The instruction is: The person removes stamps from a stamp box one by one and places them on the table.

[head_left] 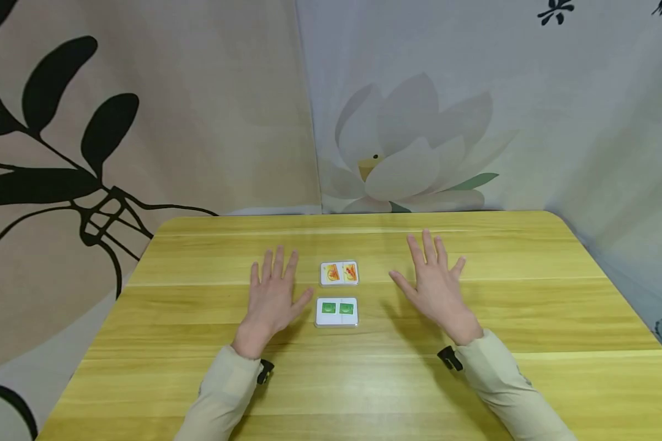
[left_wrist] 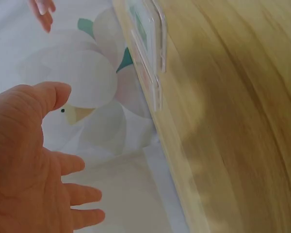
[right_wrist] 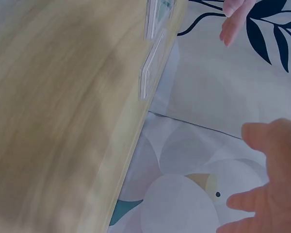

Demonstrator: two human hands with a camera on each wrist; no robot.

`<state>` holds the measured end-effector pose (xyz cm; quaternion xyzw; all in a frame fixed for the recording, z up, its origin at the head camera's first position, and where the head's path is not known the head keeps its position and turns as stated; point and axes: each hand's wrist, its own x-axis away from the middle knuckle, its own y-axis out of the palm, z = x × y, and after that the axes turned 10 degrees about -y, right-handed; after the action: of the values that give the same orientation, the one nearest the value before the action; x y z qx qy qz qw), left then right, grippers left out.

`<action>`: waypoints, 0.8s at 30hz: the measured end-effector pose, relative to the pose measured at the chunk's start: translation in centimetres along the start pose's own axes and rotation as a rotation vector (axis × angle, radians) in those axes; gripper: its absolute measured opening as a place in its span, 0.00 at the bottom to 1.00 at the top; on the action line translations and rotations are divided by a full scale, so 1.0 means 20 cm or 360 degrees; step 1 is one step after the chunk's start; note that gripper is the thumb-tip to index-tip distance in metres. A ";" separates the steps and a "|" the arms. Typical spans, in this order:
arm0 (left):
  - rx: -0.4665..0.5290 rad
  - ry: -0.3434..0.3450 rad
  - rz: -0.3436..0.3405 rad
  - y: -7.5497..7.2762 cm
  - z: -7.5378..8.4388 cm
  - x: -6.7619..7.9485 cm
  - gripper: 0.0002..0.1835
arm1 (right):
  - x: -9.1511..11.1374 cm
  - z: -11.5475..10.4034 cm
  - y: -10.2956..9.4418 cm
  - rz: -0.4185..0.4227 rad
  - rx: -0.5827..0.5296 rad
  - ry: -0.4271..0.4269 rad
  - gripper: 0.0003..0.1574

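Observation:
Two small flat clear-lidded cases lie on the wooden table, one behind the other. The farther case shows two orange pictures on white; the nearer case has two green ones. To their left is my left hand, fingers spread, thumb pointing toward the nearer case. My right hand is held off to their right with fingers spread and nothing in it. Both hands appear raised over the wood, their shadows falling beside them. In the left wrist view the nearer case is seen edge-on, past the left thumb.
The light wooden table has rounded far corners. Behind it hangs a pale curtain printed with dark leaves and a white lotus. A small black strap device sits at the right cuff, another at the left.

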<state>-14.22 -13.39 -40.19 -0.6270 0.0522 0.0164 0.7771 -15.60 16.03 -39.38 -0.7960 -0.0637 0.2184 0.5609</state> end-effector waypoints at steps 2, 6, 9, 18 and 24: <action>0.0036 0.0013 -0.0028 0.00 0.00 0.00 0.43 | 0.00 -0.01 0.00 0.0019 -0.0028 -0.0023 0.49; 0.0114 0.0064 -0.0062 0.01 -0.01 0.01 0.45 | 0.00 -0.02 0.01 0.0061 -0.0094 -0.0075 0.48; 0.0198 0.0115 -0.0099 0.01 -0.01 0.01 0.46 | -0.01 -0.02 0.02 0.0110 -0.0161 -0.0134 0.47; 0.0647 0.0098 -0.0440 0.02 0.02 0.02 0.44 | -0.01 -0.07 0.06 0.0113 -0.0530 -0.0190 0.47; 0.0812 0.0178 -0.0513 0.04 0.03 0.02 0.43 | -0.01 -0.13 0.08 0.0073 -0.0608 -0.0245 0.46</action>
<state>-13.77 -12.74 -40.86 -0.4117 -0.0029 -0.1552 0.8980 -14.98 13.17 -40.13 -0.8702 -0.1286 0.2751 0.3881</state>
